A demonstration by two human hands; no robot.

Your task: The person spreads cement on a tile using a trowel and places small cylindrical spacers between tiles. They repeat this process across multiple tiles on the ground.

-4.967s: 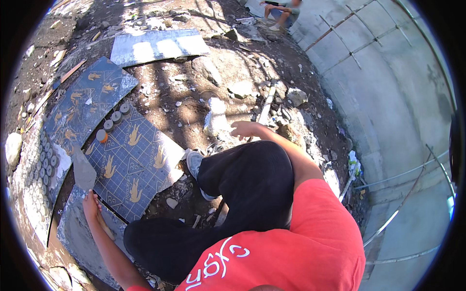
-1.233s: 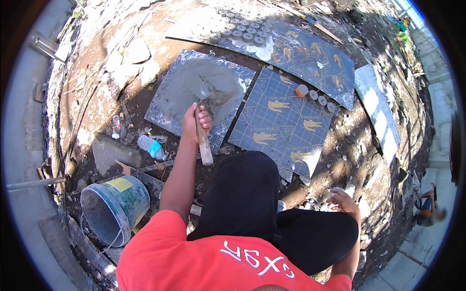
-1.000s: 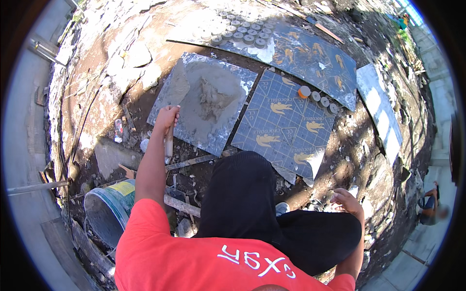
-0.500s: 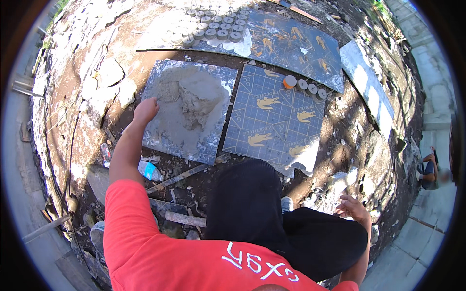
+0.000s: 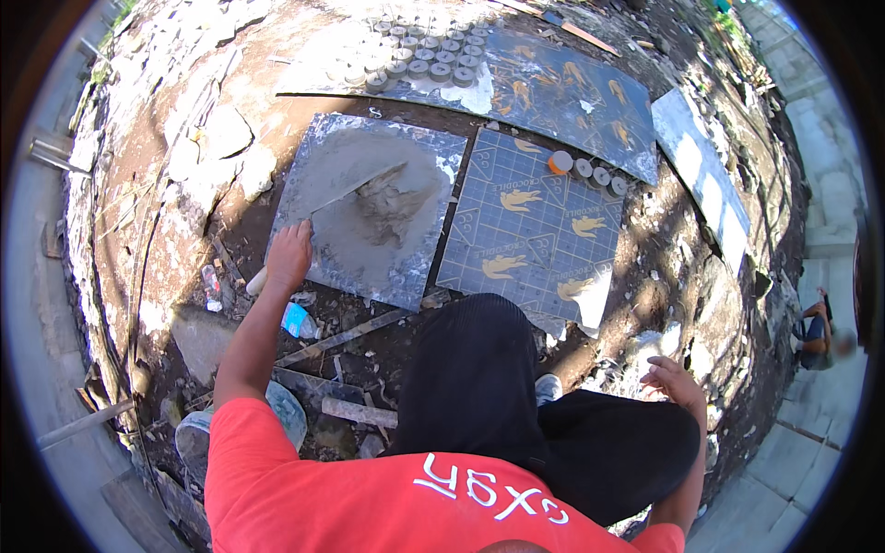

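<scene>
My left hand [image 5: 291, 253] is closed round a trowel whose pale handle end [image 5: 257, 281] sticks out behind the wrist. The trowel's mortar-coated blade [image 5: 361, 184] reaches across a heap of wet grey mortar [image 5: 392, 221], its edge toward me. Under the mortar lies a square board [image 5: 369, 293] with smeared edges. Beside my right knee, my right hand [image 5: 673, 381] hangs with slightly bent fingers apart, holding nothing. To the right of the mortar, a dark patterned board [image 5: 516, 235] carries an orange-sided round mould [image 5: 560, 163] and several grey concrete discs [image 5: 601, 175] in a row.
A long panel [image 5: 572, 106] behind holds many round grey blocks [image 5: 419, 67] in rows. Another panel [image 5: 701, 175] lies at the right. Near my left forearm are a plastic bottle [image 5: 300, 321], wood strips [image 5: 341, 337] and a bucket [image 5: 288, 415]. Far right, a person [image 5: 816, 336] sits.
My left hand has drawn nearer to me, from the board's far left edge to its near left. The trowel blade now shows over the mortar, whose heap looks lower. My right hand stays put.
</scene>
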